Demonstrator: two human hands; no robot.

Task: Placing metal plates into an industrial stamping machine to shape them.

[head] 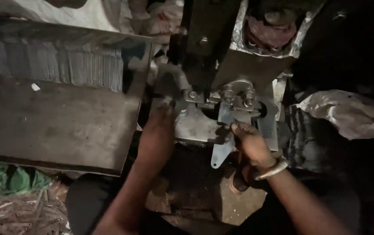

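Note:
My right hand (250,141) pinches a flat grey metal blank (222,150) with a hole at its lower end, holding it under the die of a dark press machine (222,56). A metal bangle sits on that wrist. My left hand (158,130) rests on the left side of the press's shiny bed plate (195,126), fingers curled against its edge; whether it grips anything there is hidden. Bolts and clamps (237,95) sit just above the blank.
A large worn metal tray (60,122) lies to the left, with a row of stacked thin metal pieces (78,65) along its far side. A white sack (348,113) lies at the right. Scrap strips (17,213) litter the floor at lower left.

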